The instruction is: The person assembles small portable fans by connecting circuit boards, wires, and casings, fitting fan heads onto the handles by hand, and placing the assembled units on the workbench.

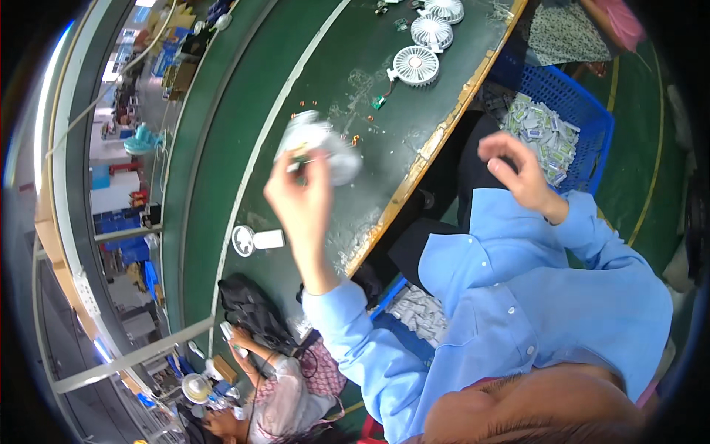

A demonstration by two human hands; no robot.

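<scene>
Pinching blurry white round plastic fan-like part (343,164) in L hand (299,192) over dark green desk (388,159), prob. for close look. Holding bent R hand (518,170) well apart, w/ nothing seen in it, near blue plastic basket (592,137) of small white-green bits (543,135), prob. for quick reach. See white round plastic fans (416,66) lined up, maybe for room.

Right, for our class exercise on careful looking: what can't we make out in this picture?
All in the head view:
- White thing in the left hand: smeared by motion blur and partly covered by that hand, so its exact shape is unclear.
- Orange bits on the table: too small to identify.
- Lower blue basket: partly hidden behind the blue shirt.
- Person in pink, upper right: cut off by the top edge.
</scene>
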